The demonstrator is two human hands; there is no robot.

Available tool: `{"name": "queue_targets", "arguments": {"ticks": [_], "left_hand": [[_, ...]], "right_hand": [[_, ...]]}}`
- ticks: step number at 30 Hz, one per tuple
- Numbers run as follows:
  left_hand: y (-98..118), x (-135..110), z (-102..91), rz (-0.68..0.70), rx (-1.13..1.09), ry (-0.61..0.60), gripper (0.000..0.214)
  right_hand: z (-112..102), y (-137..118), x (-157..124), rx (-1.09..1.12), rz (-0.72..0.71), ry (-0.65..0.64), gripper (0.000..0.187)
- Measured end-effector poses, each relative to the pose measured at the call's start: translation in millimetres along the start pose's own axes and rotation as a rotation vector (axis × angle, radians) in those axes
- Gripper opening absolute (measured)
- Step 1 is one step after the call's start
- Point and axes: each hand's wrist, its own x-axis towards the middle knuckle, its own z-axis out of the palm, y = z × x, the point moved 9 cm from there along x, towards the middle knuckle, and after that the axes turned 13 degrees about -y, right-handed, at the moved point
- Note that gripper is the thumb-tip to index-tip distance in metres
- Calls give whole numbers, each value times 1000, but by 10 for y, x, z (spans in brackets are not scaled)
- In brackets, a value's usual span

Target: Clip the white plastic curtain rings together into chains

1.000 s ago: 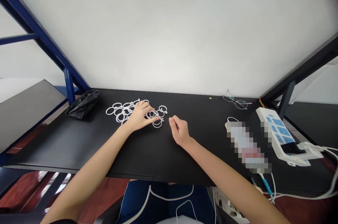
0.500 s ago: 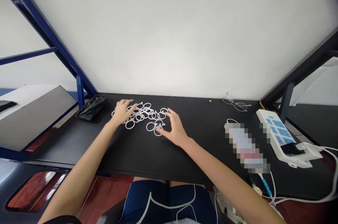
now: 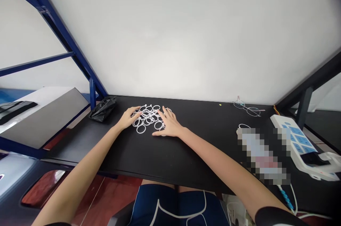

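Note:
A loose pile of white rings [image 3: 146,121], several with small knobs on their edges, lies on the black table [image 3: 133,151]. At the pile's left side, my left hand [image 3: 128,118] touches the outer rings with thumb and fingers apart. My right hand [image 3: 170,123] is spread over the rings on the right side, its palm hiding some of them. Neither hand grasps a ring that I can see.
A crumpled black plastic bag [image 3: 103,109] lies at the left back, near a blue metal frame [image 3: 92,93]. To the right are eyeglasses [image 3: 246,108], a blurred-out phone-shaped object [image 3: 259,155] on a cable and a white power strip [image 3: 301,141]. A white wall [image 3: 170,41] stands behind.
My right hand has spread out and moved onto the rings at the right. The rings lie closer together, gathered between both hands. The view has shifted slightly left.

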Motion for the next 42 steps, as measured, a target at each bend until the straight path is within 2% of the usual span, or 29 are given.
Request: {"name": "queue_targets", "arguments": {"ticks": [6, 12, 16, 21, 25, 30, 36, 42], "left_hand": [[196, -5, 74, 126, 57, -94, 79], [268, 21, 199, 128, 203, -190, 95], [289, 40, 270, 95, 236, -220, 96], [317, 47, 305, 101, 244, -217, 98], [343, 43, 330, 95, 233, -205, 94], [536, 43, 441, 132, 216, -191, 92], [945, 86, 668, 189, 193, -189, 91], [1411, 256, 948, 248, 145, -221, 92]], "right_hand": [[-47, -83, 329, -44, -89, -103, 131], [-197, -33, 667, -66, -78, -142, 133], [-145, -74, 846, -168, -144, -137, 124], [-86, -117, 933, -267, -205, -50, 108], [-102, -126, 871, -280, -223, -35, 102], [-160, -40, 658, -256, -200, -48, 101], [-244, 213, 246, -230, -121, -35, 98], [-353, 562, -209, -212, -37, 8, 97]]}}
